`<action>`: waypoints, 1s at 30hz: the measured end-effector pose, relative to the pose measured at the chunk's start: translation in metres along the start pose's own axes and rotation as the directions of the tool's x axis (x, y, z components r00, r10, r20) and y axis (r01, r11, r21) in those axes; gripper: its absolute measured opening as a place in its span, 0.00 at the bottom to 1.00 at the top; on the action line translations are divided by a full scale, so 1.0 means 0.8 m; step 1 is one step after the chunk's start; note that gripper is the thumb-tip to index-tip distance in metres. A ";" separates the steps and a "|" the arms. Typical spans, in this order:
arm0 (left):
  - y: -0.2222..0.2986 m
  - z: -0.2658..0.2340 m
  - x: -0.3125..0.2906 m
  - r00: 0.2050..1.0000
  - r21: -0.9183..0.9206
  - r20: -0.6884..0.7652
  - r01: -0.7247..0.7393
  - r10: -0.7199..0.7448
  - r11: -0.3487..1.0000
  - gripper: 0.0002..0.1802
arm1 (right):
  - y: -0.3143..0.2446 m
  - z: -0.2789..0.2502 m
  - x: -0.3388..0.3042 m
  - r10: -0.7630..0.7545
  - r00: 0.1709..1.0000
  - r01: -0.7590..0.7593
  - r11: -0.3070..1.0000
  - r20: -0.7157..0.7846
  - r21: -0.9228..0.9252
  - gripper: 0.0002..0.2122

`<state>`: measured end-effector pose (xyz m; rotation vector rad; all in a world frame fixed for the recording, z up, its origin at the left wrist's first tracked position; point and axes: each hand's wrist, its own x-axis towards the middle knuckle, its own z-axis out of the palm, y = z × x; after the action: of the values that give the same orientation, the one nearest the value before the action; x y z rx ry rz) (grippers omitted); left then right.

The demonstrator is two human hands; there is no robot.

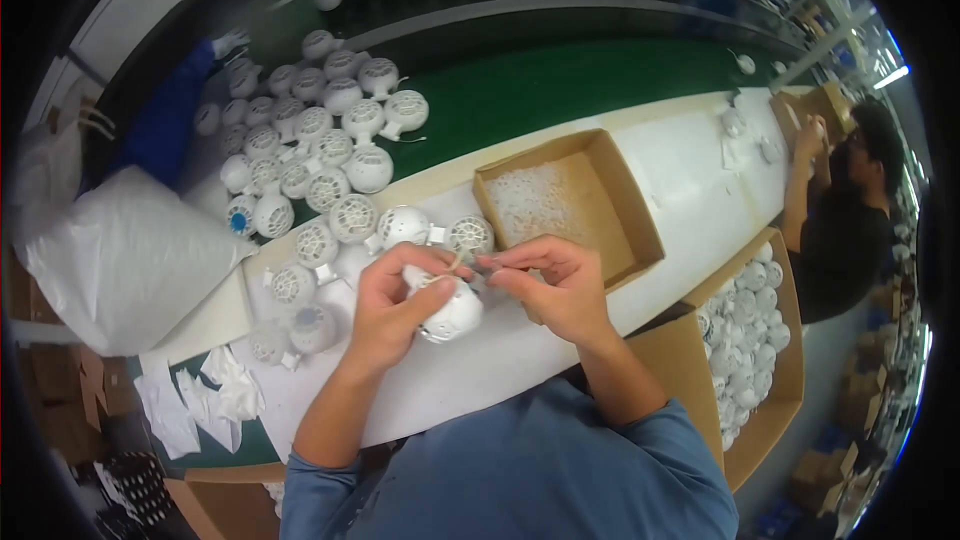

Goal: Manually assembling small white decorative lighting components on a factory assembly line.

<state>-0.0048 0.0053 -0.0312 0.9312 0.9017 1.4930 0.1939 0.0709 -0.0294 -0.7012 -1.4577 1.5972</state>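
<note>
In my left hand (395, 305) is a white ball-shaped housing (452, 316), gripped from its left side with the thumb across its front. Close by, my right hand (560, 285) pinches at the top of this housing, where a pale cord or strap shows between the hands. Whatever small piece the right fingertips hold is too small to make out. Just beyond the hands lie more white ball housings (404, 226) with slotted grilles. Behind my right hand stands an open cardboard box (625, 210) with a heap of small clear plastic pieces (530, 198) in it.
Many white balls cover the green belt (480, 90) at the far left. A big white plastic bag (140, 260) stands left, near crumpled white sheets (235, 385). At right, a carton (790, 380) is full of white balls. Another person (850, 210) works beyond it.
</note>
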 end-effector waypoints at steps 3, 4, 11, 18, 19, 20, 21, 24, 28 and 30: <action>0.008 0.004 -0.005 0.995 -0.074 0.086 0.056 -0.049 0.996 0.06 | 0.001 0.006 0.002 0.046 0.999 -0.047 0.988 0.009 0.149 0.07; 0.009 0.003 -0.007 0.997 -0.067 0.067 0.050 -0.045 0.997 0.06 | 0.005 0.008 0.002 0.057 0.998 -0.055 0.984 -0.010 0.171 0.07; 0.016 0.002 -0.003 0.972 0.031 0.170 0.157 -0.160 0.987 0.05 | -0.001 0.005 0.013 0.135 0.991 -0.132 0.961 0.003 0.244 0.06; 0.020 -0.003 0.000 0.983 0.262 0.162 0.042 -0.087 0.964 0.07 | -0.004 -0.023 0.007 -0.018 0.997 0.023 0.997 0.073 -0.071 0.06; 0.017 -0.003 0.001 0.985 0.316 0.156 0.019 -0.072 0.948 0.08 | -0.007 -0.029 0.005 -0.086 0.993 0.103 0.965 0.080 -0.239 0.05; 0.008 0.001 0.002 0.991 0.279 0.134 -0.041 0.003 0.959 0.08 | -0.010 -0.033 0.006 -0.165 0.981 0.193 0.899 0.103 -0.393 0.04; -0.002 0.005 0.002 0.991 0.248 0.108 -0.109 0.084 0.963 0.09 | -0.014 -0.039 0.008 -0.199 0.962 0.266 0.831 0.186 -0.488 0.05; -0.007 0.017 -0.008 0.991 0.326 0.034 -0.130 0.126 0.936 0.10 | -0.014 -0.040 0.005 -0.208 0.920 0.373 0.724 0.333 -0.581 0.07; -0.009 0.017 -0.035 0.993 0.355 0.001 -0.110 0.117 0.928 0.11 | 0.015 -0.027 0.013 -0.125 0.947 0.271 0.806 0.295 -0.527 0.07; -0.016 0.017 -0.040 0.990 0.355 0.015 -0.139 0.143 0.925 0.11 | 0.032 -0.030 0.006 -0.085 0.970 0.193 0.842 0.230 -0.503 0.07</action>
<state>0.0154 -0.0244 -0.0402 1.2751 1.1581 1.4826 0.2068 0.0878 -0.0578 -0.7261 -2.0840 1.1809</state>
